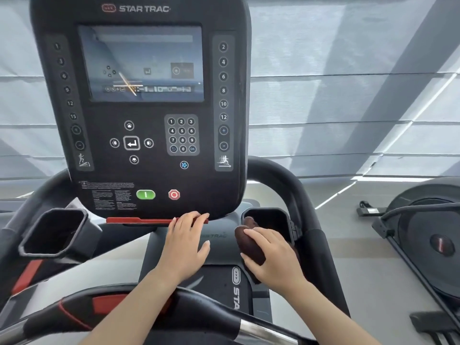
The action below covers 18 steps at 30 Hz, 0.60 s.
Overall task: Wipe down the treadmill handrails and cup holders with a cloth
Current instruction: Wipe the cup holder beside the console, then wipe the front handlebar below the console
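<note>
Cloth (249, 245): brown wad, long axis running from right cup holder (286, 215) rim toward the viewer
Right hand (271, 255): clasping cloth
Left hand (186, 242): flat, fingers spread, at console (139, 95) bottom edge

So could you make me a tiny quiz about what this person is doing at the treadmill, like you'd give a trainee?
1. True or false: the right hand holds the brown cloth.
2. Which cup holder is the cloth at? A) the left cup holder B) the right cup holder C) neither
3. Fill in: the left hand has its fingertips on the red ____ under the console.

Key:
1. True; the right grip is closed around the cloth.
2. B; the cloth lies over its near rim.
3. bar; that hand is open and holds nothing.
</note>
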{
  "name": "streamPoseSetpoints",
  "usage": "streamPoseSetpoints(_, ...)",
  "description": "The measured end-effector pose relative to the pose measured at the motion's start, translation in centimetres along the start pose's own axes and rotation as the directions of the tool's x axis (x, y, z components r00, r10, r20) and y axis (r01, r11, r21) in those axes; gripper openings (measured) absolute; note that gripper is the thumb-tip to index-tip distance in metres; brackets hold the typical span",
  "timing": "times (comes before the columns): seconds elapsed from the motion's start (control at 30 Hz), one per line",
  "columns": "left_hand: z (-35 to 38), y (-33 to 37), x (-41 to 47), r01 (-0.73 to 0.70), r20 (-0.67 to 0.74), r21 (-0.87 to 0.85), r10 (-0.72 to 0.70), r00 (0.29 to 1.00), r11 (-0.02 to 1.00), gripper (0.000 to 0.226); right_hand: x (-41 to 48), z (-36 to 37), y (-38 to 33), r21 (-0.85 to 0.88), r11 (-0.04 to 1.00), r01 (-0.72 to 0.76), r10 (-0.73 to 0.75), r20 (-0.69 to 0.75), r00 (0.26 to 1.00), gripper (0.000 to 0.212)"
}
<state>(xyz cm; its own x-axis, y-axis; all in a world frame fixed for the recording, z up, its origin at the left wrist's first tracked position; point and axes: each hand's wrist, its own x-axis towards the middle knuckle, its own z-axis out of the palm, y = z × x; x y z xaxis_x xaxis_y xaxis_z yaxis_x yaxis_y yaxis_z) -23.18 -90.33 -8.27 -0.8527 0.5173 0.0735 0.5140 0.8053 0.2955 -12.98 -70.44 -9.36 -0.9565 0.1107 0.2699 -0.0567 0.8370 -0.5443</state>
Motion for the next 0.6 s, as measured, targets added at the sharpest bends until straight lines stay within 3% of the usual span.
streamPoseSetpoints(0.2,-1.4,0.1,-1.2,-0.06,-0.006,-0.094,0.06,0.998,0.994,0.055,0.3,-1.9,-0.7,0.204,0.978,-0.03,0.035,-0.023,0.999,0.044)
streamPoseSetpoints(0.47,-3.2,-0.3,-5.0,-0.034,0.022,-0.202,0.039,0.999,0.979,0.026,-3.6,-1.6,-4.9,0.322,0.945,-0.059,0.067,-0.011,0.998,0.042)
streamPoseSetpoints(0.6,-3.5,-0.8,-7.7,-0.065,0.085,-0.074,0.071,0.994,0.995,0.031,-6.7,-0.4,-7.1,0.376,0.917,-0.132,0.154,-0.029,0.988,0.044)
